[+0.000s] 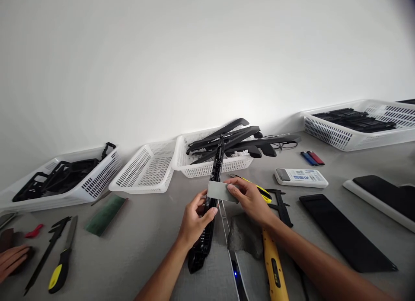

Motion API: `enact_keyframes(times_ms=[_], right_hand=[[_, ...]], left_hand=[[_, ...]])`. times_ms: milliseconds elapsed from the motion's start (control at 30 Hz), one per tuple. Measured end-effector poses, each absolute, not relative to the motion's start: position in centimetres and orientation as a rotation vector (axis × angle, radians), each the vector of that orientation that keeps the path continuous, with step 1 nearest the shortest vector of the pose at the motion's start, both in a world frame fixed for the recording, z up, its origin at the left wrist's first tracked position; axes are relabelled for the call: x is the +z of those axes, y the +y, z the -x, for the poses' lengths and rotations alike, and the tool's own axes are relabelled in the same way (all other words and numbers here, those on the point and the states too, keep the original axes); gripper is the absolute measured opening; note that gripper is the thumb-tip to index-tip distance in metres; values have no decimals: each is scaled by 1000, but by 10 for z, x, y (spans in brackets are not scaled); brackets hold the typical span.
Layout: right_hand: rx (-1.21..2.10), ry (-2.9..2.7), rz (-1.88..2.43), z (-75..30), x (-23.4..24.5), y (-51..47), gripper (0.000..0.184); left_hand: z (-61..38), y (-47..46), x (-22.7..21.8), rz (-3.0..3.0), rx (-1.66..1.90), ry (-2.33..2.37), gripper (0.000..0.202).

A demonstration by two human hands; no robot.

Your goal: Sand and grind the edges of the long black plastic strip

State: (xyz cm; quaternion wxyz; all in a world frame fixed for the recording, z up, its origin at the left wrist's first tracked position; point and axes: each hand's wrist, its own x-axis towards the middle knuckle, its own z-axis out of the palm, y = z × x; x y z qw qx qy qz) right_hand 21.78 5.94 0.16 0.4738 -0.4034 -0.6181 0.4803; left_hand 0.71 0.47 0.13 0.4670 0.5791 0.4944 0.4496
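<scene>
My left hand [195, 216] is wrapped around the middle of a long black plastic part [212, 197] that points away from me, its far tip over a white basket [207, 164]. My right hand [248, 197] pinches a small grey rectangular block [219, 191] and presses it against the side of the black part. Both hands are closed on what they hold. Under my right wrist lie a dark grey cloth [244, 234], a yellow tool [274, 266] and a metal ruler [224, 219].
Several white baskets line the wall: one with black frames [65, 175], an empty one [145, 169], one with long black parts, another far right [356, 123]. A remote [301, 177], black caliper [280, 203], black panels [346, 234], a yellow-handled knife [61, 257] and another person's hand [11, 260] are around.
</scene>
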Motion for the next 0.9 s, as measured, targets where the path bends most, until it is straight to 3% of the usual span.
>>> enact_keyframes(times_ms=[400,633,900], right_hand=[[1041,-1451,1083,-220,-4,65,46],[928,-1360,1207,-226,-9,72,50],[1010,-1490,1053,-221,3,61,41]], left_hand=[[-4,10,-5,-1294,1139,1267,62],[-2,9,-3,-1338,972,1227,43],[-4,8,-2,-1257,1006,1230,57]])
